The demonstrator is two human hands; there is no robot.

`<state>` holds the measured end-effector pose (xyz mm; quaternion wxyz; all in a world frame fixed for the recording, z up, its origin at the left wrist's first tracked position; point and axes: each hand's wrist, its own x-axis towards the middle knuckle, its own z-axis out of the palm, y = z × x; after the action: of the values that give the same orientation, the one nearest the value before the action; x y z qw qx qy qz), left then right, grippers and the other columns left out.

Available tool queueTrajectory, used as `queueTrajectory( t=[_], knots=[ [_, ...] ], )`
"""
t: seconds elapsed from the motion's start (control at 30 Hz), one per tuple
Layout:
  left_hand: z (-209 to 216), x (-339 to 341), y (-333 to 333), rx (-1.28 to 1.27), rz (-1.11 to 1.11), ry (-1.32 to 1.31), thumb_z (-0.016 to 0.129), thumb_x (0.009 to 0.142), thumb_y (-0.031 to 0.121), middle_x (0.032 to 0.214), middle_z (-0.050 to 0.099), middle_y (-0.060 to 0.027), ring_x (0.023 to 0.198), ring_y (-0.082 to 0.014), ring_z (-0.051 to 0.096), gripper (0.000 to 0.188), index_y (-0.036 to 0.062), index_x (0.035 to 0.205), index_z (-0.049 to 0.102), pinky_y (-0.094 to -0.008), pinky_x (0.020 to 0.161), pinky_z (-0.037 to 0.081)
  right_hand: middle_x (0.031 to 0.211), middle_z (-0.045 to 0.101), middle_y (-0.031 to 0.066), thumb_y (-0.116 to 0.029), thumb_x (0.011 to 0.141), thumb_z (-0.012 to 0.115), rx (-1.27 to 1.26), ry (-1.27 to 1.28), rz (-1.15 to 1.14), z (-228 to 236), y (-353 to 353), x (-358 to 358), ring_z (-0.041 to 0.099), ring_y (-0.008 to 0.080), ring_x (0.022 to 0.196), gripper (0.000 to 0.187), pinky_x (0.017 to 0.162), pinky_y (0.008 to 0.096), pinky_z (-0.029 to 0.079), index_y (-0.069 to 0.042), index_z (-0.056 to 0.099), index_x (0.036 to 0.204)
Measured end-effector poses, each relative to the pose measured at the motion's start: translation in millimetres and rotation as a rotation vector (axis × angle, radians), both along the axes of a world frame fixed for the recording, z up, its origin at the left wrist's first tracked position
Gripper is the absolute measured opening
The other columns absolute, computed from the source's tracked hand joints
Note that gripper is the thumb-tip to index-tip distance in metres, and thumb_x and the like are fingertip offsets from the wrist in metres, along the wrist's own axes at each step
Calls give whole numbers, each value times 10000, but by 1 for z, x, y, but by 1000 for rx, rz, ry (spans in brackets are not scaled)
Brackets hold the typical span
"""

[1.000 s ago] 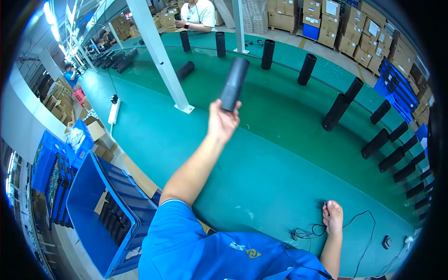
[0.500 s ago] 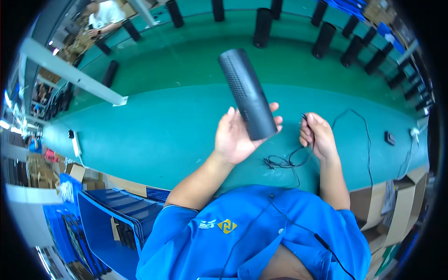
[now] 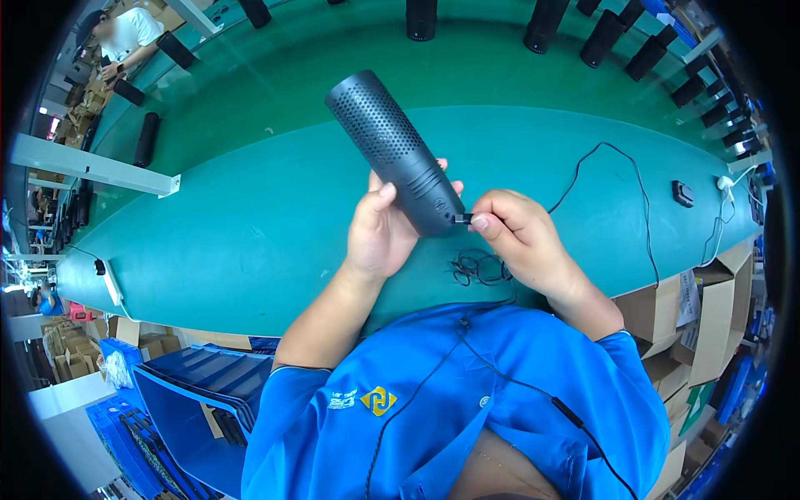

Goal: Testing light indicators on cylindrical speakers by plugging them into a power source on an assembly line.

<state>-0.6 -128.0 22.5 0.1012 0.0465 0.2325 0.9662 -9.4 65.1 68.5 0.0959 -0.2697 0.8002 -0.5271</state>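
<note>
A black cylindrical device point(image 3: 396, 154), perforated over its upper part, is tilted with its top to the upper left. My left hand point(image 3: 382, 229) is wrapped round its lower end from below, fingertips showing on the far side. Between thumb and fingers of my right hand point(image 3: 525, 237) is the small black plug of a cable point(image 3: 464, 219). The plug's tip is at the side of the device near its base, by small round marks; whether it is inserted I cannot tell. Coiled black cord point(image 3: 479, 267) lies on the green table point(image 3: 275, 242) below the right hand.
Several similar black cylinders point(image 3: 421, 18) stand along the far green surface. A white post point(image 3: 100, 167) meets the table at left. At right are a small black block point(image 3: 682, 193) and a cardboard box point(image 3: 654, 312). Blue bins point(image 3: 187, 417) stand at lower left; a person works far left.
My right hand has moved left with the plug and brought it to the base of the device. The device has turned, showing its marked side. The whole view has shifted.
</note>
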Motion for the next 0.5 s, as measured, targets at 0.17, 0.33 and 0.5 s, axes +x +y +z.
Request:
queueTrajectory(
  t=[0.17, 0.33, 0.5],
  knots=[
    [-5, 8, 4, -248, 144, 112, 561, 852, 208, 1252, 474, -181, 1117, -383, 534, 700, 130, 1435, 182, -500, 975, 424, 692, 552, 54, -129, 877, 577, 91, 113, -83, 8, -9, 4, 514, 189, 607, 91, 554, 314, 408, -45, 586, 844],
    [-11, 13, 7, -429, 337, 293, 548, 831, 123, 1289, 450, -180, 1129, -380, 528, 692, 134, 1419, 183, -492, 977, 419, 711, 564, 79, -153, 874, 586, 248, 236, -100, 11, -11, 5, 532, 229, 613, 108, 566, 327, 429, -48, 589, 849],
    [-10, 21, 13, -688, 476, 463, 537, 824, 73, 1295, 442, -178, 1133, -365, 527, 698, 140, 1419, 178, -478, 970, 423, 719, 570, 97, -170, 857, 607, 393, 495, -150, 1, -15, 5, 534, 245, 611, 131, 572, 340, 444, -40, 588, 857]
  ],
)
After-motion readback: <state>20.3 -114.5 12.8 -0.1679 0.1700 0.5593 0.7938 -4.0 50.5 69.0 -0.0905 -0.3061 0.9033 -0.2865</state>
